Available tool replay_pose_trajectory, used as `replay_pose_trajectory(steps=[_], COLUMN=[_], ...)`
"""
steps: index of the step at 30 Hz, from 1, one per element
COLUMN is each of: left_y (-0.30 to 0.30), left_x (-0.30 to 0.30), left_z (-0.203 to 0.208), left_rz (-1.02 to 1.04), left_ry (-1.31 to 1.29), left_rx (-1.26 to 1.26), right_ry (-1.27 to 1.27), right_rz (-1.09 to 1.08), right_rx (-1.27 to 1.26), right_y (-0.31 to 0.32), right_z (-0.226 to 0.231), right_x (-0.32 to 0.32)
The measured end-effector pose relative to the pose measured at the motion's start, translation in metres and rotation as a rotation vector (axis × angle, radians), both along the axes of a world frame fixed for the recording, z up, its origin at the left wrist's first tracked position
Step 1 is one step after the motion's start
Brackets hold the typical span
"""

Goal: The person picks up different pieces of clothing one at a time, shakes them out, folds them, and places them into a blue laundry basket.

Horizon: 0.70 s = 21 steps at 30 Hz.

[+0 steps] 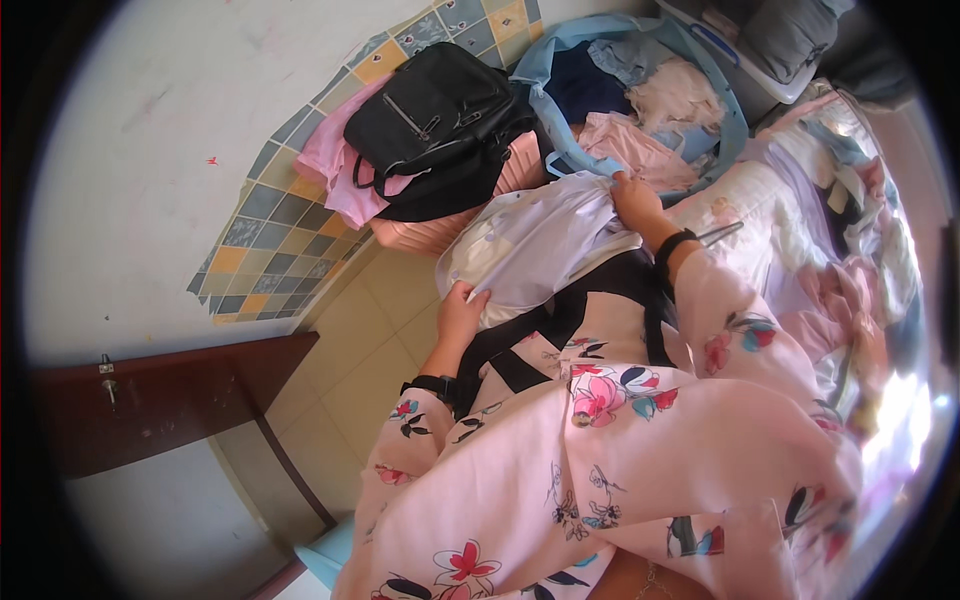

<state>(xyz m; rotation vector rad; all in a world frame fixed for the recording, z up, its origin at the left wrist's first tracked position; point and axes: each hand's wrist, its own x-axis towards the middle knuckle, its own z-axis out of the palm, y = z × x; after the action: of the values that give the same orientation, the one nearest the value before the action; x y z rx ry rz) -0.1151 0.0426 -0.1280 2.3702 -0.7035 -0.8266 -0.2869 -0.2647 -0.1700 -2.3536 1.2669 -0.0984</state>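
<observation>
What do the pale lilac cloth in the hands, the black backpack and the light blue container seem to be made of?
Pale lilac cloth: thin, matte fabric, perhaps cotton; it falls in soft folds. Black backpack: leather-like or coated fabric, with a soft sheen and metallic-looking zips. Light blue container: fabric or flexible plastic; its outline bends unevenly, but which is unclear.

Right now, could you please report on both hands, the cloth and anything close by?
Left hand, right hand: both gripping lilac cloth. Cloth spread between them. Blue container close beyond right hand.

Head-worn fisheye; faces downward; close
</observation>
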Motion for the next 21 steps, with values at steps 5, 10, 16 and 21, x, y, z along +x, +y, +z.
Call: replay_pose_trajectory(steps=[5,10,16,21], left_y=[0.012,0.025,0.039,0.064], left_x=[-0.004,-0.001,0.008,-0.003], left_z=[0.001,-0.005,0.036,0.103], left_rz=[0.018,0.105,-0.223,-0.389], left_ry=[-0.517,-0.150,-0.119,-0.149], left_rx=[0.039,0.026,-0.043,0.130], right_ry=[-0.287,-0.250,0.254,0.106], right_rz=[-0.161,0.015,0.534,0.461], right_rx=[0.491,0.243,-0.148,-0.091], right_y=[-0.009,0.001,0.024,0.094], right_z=[-0.027,0.023,0.094,0.147], right_x=[-0.024,-0.034,-0.075,-0.120])
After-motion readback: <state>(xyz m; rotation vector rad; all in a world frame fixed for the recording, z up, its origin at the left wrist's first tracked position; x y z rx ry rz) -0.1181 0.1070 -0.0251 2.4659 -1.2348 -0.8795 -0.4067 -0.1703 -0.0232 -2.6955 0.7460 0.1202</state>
